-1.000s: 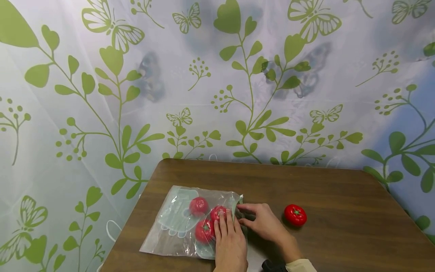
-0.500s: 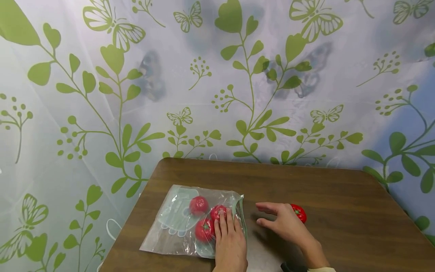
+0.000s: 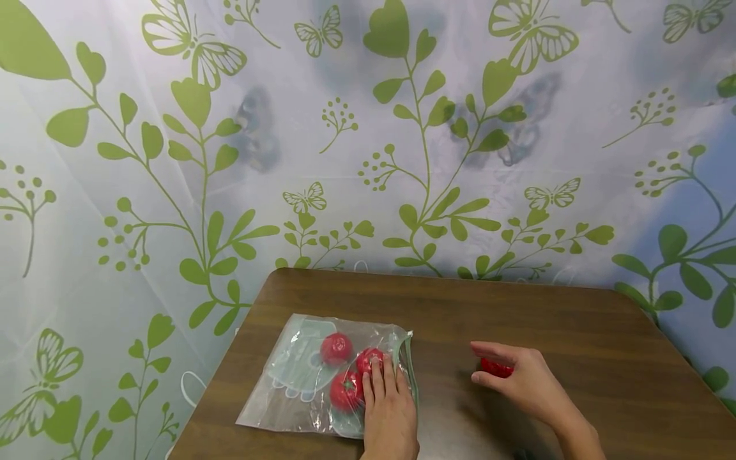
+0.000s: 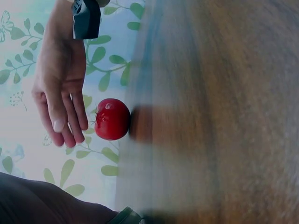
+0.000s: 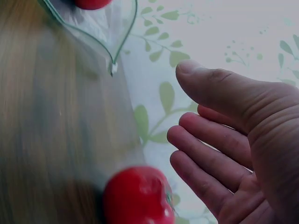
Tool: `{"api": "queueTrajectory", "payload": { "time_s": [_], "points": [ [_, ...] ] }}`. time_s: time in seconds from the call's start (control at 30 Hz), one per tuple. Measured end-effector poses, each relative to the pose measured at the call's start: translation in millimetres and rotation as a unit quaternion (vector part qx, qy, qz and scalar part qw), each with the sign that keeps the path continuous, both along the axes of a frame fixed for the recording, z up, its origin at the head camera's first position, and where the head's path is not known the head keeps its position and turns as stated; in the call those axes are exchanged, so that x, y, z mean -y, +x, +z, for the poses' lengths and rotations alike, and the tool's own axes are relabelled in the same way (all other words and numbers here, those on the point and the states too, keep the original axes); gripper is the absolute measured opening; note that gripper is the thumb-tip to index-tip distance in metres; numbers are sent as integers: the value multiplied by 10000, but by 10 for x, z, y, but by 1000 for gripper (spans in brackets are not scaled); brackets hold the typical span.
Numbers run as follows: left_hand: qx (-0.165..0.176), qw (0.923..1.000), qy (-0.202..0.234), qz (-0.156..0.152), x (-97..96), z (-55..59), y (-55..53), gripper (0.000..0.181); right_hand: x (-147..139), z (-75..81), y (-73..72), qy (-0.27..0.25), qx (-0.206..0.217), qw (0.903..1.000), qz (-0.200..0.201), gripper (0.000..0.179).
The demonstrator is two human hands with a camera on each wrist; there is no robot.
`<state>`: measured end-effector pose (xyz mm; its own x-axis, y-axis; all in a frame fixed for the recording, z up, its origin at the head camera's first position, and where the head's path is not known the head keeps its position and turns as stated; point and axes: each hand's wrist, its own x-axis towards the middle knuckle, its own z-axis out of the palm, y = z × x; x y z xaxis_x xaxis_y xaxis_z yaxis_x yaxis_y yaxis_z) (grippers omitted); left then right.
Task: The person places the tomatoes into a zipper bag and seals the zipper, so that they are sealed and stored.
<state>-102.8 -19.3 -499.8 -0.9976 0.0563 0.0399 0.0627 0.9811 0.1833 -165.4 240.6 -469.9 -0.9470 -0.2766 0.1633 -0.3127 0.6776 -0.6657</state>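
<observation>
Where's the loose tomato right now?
In the head view, the loose tomato sits on the table right of the bag, partly hidden by the right hand, outside its grip.

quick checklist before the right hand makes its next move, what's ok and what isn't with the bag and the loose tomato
1. Left hand resting on the bag: ok, fingers laid over it.
2. Bag mouth parted: ok, its green edges stand apart in the right wrist view.
3. Tomatoes in the bag lying inside: ok, three show through the plastic.
4. Loose tomato on the table: ok, outside the bag.
5. Right hand gripping the loose tomato: not ok, open beside it with a gap.
6. Mouth wide enough for the loose tomato: cannot tell.
</observation>
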Motion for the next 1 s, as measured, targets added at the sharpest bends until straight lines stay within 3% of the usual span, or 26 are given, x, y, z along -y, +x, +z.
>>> {"api": "queueTrajectory", "payload": {
  "time_s": [0.13, 0.33, 0.7, 0.8, 1.0],
  "points": [
    [-44, 10000, 19, 10, 0, -7, -3, 110, -120, 32, 52, 142, 103, 9995, -246, 55],
    [254, 9995, 163, -5, 4, 10, -17, 110, -306, 22, 145, 327, -40, 9985, -445, 54],
    [290, 9994, 169, -69, 14, 16, -10, 111, -718, -51, 281, 561, -36, 9946, -871, 57],
    [298, 9994, 169, -66, 10, 13, -13, 110, -818, -83, 308, 646, 81, 9936, -924, 57],
    [299, 9994, 160, -91, 9, 0, -20, 110, -979, -150, 320, 518, 712, 9913, -982, 62]
  ]
}}
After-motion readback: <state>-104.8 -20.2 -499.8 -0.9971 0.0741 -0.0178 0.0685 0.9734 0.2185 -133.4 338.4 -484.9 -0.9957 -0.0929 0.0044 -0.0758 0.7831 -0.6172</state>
